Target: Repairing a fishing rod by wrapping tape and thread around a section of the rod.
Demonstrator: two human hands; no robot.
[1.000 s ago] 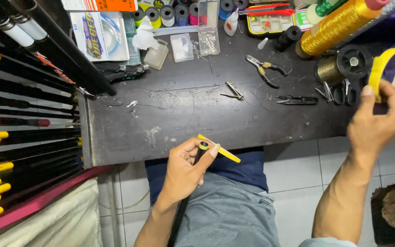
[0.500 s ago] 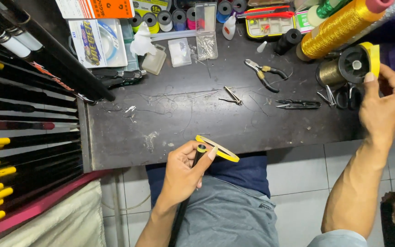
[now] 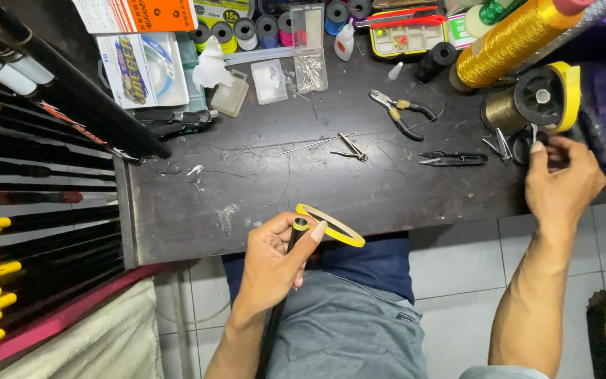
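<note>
My left hand (image 3: pixel 271 263) grips a thin black rod (image 3: pixel 275 323) near its top end, just off the front edge of the dark worktable (image 3: pixel 317 189). A strip of yellow tape (image 3: pixel 331 223) curls from the rod's tip to the right, under my thumb. My right hand (image 3: pixel 562 186) is at the table's right end. Its thumb and fingers close around the dark handles of a small pair of scissors (image 3: pixel 510 146). A yellow tape roll (image 3: pixel 568 88) leans against a black spool (image 3: pixel 538 98) just above that hand.
Pliers (image 3: pixel 401 112) and black thread snips (image 3: pixel 454 159) lie mid-table, with a large gold thread cone (image 3: pixel 510 42) at the back right. Thread spools (image 3: pixel 247 29) and small plastic boxes (image 3: pixel 271 81) line the back. Black and yellow rods (image 3: pixel 29 210) are stacked at the left.
My right hand carried the yellow tape roll down, left it against the black spool, then dropped to the scissors. The left hand kept the rod nearly still.
</note>
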